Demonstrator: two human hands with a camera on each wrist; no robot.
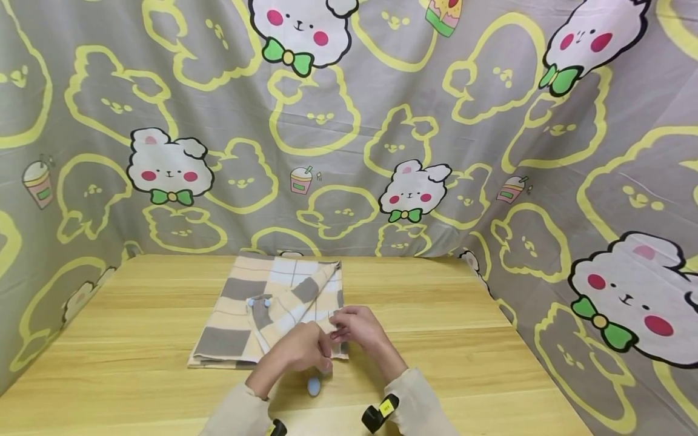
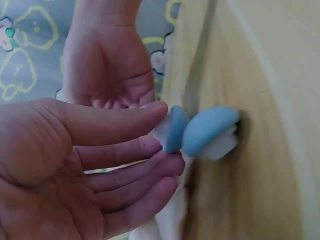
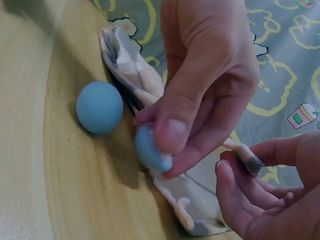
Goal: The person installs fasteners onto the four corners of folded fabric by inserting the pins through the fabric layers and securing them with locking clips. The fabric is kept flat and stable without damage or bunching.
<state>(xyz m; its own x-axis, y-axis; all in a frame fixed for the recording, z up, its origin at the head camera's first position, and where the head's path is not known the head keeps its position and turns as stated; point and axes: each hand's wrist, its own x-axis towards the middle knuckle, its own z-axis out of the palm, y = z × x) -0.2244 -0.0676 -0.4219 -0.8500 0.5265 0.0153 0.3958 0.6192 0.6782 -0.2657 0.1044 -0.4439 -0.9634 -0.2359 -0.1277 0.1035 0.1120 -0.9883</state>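
A plaid blanket [image 1: 231, 315] in beige, grey and white lies folded on the table, one flap turned back diagonally. My left hand [image 1: 305, 348] is at its near right edge. There it pinches a mushroom-shaped blue quilt clip [image 2: 176, 129] by its white base, between thumb and fingers. Close by, my right hand [image 1: 360, 327] pinches a corner of the blanket [image 3: 248, 159] between thumb and fingertips. A second blue-domed clip [image 3: 99, 107] stands on the table below the left hand.
Two small blue clips [image 1: 267, 303] sit on the blanket's upper layer. The wooden table [image 1: 436, 339] extends to both sides. A grey curtain [image 1: 338, 121] with cartoon prints hangs behind it and along its sides.
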